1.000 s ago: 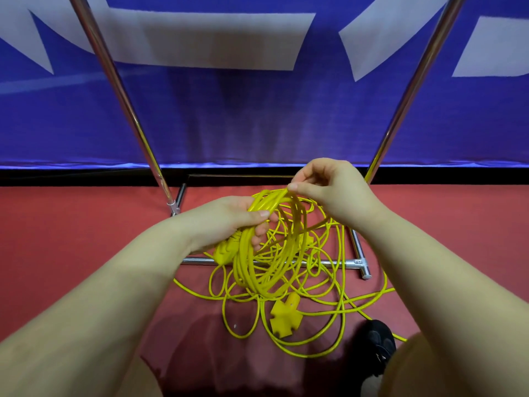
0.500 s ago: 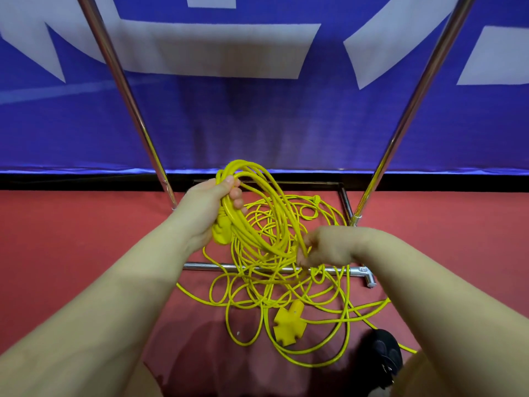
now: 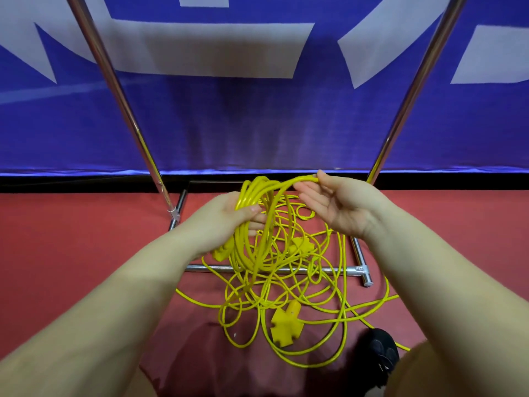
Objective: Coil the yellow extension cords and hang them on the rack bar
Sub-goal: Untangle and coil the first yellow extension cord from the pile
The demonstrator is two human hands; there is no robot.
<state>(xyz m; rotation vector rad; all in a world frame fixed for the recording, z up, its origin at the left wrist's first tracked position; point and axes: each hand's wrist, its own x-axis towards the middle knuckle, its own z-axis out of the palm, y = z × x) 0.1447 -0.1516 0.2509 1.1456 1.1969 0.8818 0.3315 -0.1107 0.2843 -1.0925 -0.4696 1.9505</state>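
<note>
Left hand (image 3: 229, 222): fingers and thumb curled round a bundle of gathered loops of the thin yellow plastic-sheathed extension cord (image 3: 259, 224), palm facing right; the loops hang down from this grip, and a yellow plug end (image 3: 221, 253) pokes out just below the heel of the hand. Right hand (image 3: 337, 207): palm turned up and toward the camera, fingers mostly straight, thumb and fingertip pinching a single strand of the same cord at its top; that strand arches from the pinch across to the top of the bundle in the left hand. Below both hands, the uncoiled remainder lies in a loose tangle of overlapping loops on the red floor covering (image 3: 71, 253). A yellow cross-shaped multi-outlet block (image 3: 286, 323) lies within the tangle, nearer the camera than the hands. The tangle drapes over the chrome tubular base bar (image 3: 340, 270) of the rack, which runs horizontally beneath the hands. Two chrome rack uprights (image 3: 120, 101) rise outward to either side, left and right of the hands. Beyond the hands, a blue banner with white shapes (image 3: 257, 124) hangs as backdrop. A black shoe (image 3: 382, 349) sits below the right forearm.
</note>
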